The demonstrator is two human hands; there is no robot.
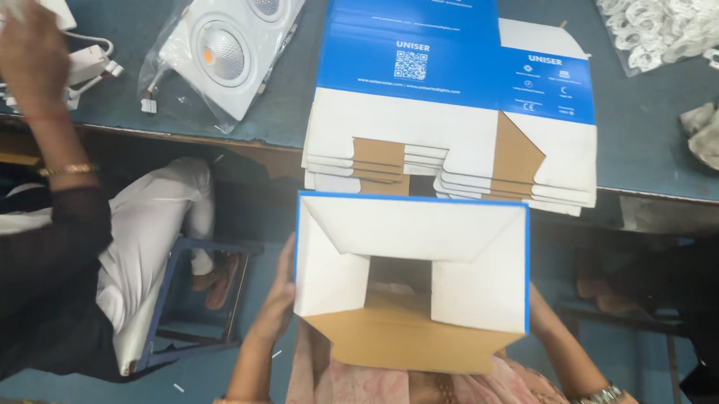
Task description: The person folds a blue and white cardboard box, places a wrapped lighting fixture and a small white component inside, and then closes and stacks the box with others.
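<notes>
Holding a half-folded cardboard carton (410, 280) low in the middle of the frame, the left hand (277, 296) presses flat against the carton's blue left wall, fingers spread along the edge. The carton's white flaps stand open toward the camera, brown inside showing at the bottom. At the carton's right side only a forearm shows; the right hand is hidden behind the wall, so its grip cannot be told. Just above the carton, a stack of flat blue-and-white cartons (452, 103) overhangs the table edge (668, 135). A bagged white twin downlight (231, 47) lies upper left, near another person's raised hand (28, 54).
</notes>
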